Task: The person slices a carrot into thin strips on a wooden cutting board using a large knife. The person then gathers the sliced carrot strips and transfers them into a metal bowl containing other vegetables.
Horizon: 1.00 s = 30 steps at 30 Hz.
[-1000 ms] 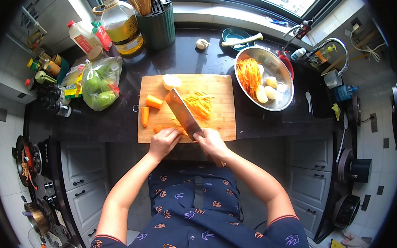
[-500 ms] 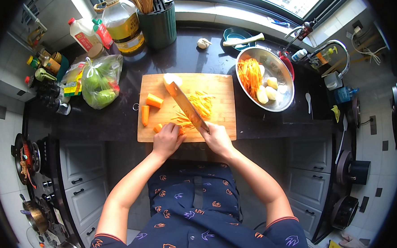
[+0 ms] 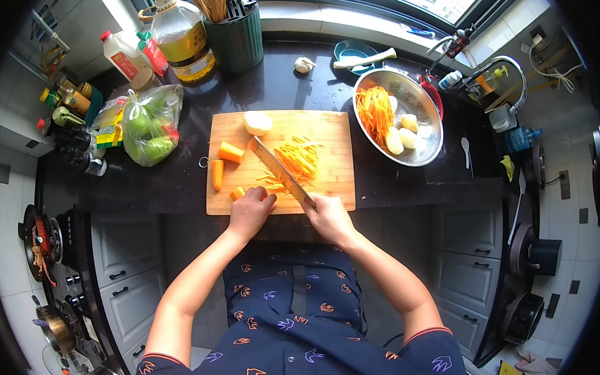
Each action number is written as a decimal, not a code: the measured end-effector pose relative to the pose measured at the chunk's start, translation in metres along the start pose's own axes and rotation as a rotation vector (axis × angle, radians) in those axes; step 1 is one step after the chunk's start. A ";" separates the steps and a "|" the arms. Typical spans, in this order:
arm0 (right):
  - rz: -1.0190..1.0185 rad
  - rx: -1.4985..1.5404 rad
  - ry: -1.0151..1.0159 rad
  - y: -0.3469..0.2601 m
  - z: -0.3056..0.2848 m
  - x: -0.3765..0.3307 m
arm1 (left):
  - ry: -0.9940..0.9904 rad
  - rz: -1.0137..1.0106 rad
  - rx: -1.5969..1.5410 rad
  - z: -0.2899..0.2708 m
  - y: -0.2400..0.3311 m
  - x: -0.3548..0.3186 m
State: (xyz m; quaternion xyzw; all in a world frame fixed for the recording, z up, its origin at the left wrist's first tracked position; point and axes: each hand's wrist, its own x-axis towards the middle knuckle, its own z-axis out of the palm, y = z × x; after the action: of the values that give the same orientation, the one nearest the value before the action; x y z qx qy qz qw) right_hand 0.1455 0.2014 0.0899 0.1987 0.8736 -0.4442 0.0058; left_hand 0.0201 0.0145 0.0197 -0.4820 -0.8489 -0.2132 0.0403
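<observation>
A knife [image 3: 282,169] is being held in the right hand [image 3: 329,218], the fingers being wrapped tightly around the handle at the near edge of the cutting board [image 3: 324,128]. The blade is being pointed away from the body and to the left, slanting across the middle of the board, with its tip lying close to a peeled pale vegetable [image 3: 257,122] at the far edge. The right forearm is being brought in from the lower right, bent at the elbow.

The left hand [image 3: 250,210] is being kept curled, knuckles up, at the near edge of the board just left of the blade; a small carrot piece [image 3: 237,193] is being touched or pressed by its fingertips, though whether it is actually gripped cannot be told. The left forearm is being angled in from the lower left.

Carrot shreds [image 3: 298,157] are lying on the board just right of the blade, and two carrot chunks [image 3: 224,161] are lying to its left. The board is resting on the dark tabletop [image 3: 178,184], with a metal bowl [image 3: 430,150] of carrot shreds and pale pieces to the right and a bag of green vegetables [image 3: 149,124] to the left.
</observation>
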 end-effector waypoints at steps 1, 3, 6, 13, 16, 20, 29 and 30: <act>-0.009 -0.019 -0.009 -0.001 -0.001 -0.001 | -0.002 0.012 0.001 0.003 -0.002 -0.002; -0.026 -0.057 -0.026 -0.003 -0.002 -0.004 | 0.039 0.044 -0.017 0.005 -0.006 -0.005; -0.048 -0.141 -0.049 -0.003 -0.002 -0.006 | 0.118 0.086 -0.046 0.005 -0.010 -0.009; -0.068 -0.210 -0.088 -0.009 -0.005 -0.010 | 0.159 0.106 0.009 0.006 -0.007 -0.014; -0.089 -0.271 -0.098 -0.012 -0.005 -0.013 | 0.163 0.069 0.033 0.013 -0.008 -0.018; -0.097 -0.356 -0.146 -0.016 -0.007 -0.018 | 0.175 0.020 0.082 0.012 -0.002 -0.016; -0.139 -0.469 -0.175 -0.019 -0.015 -0.019 | 0.211 0.110 0.134 0.010 -0.007 -0.021; -0.139 -0.482 -0.182 -0.020 -0.017 -0.019 | 0.214 0.110 0.128 0.010 -0.007 -0.021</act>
State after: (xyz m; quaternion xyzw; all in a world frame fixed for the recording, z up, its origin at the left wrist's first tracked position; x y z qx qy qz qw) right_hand 0.1585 0.1973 0.1190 0.0904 0.9617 -0.2384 0.1008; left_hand 0.0273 -0.0015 0.0027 -0.4986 -0.8240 -0.2064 0.1727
